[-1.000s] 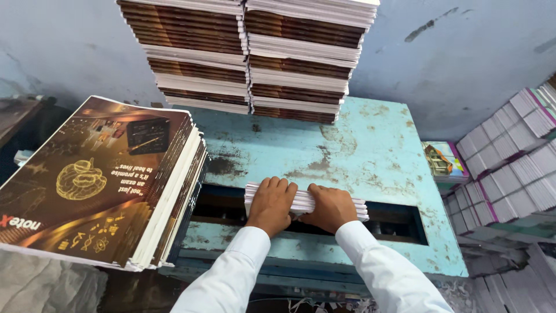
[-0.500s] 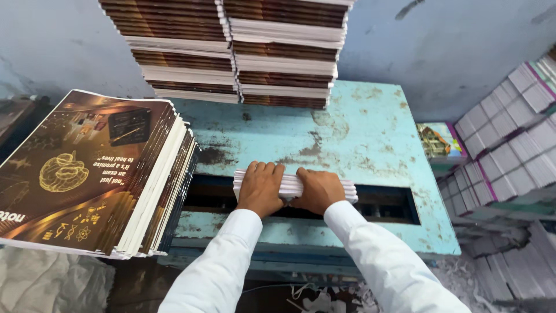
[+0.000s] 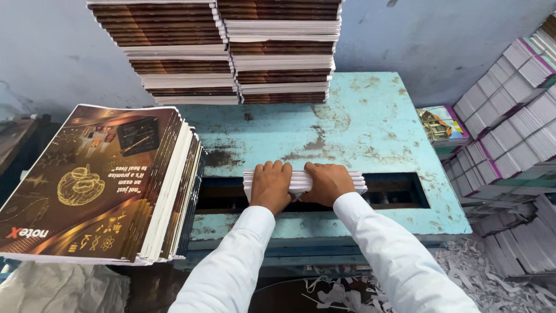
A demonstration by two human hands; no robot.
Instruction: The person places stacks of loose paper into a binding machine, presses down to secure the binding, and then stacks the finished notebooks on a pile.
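Observation:
Both of my hands press down on a small stack of white-edged notebooks [image 3: 354, 181] that stands on edge in a dark slot [image 3: 399, 191] of a worn turquoise metal table [image 3: 370, 124]. My left hand [image 3: 270, 185] covers the stack's left half, fingers curled over its top. My right hand [image 3: 325, 182] grips the right half beside it. White sleeves cover both arms.
A tall pile of brown-covered notebooks [image 3: 95, 179] leans at the left. Two high stacks of notebooks [image 3: 231, 52] stand at the table's back against a blue wall. More bundled books [image 3: 509, 122] lie at the right. Paper trimmings [image 3: 463, 272] litter the floor.
The view has shifted slightly. My hands stay on the stack in the slot, pressed a little closer together over it.

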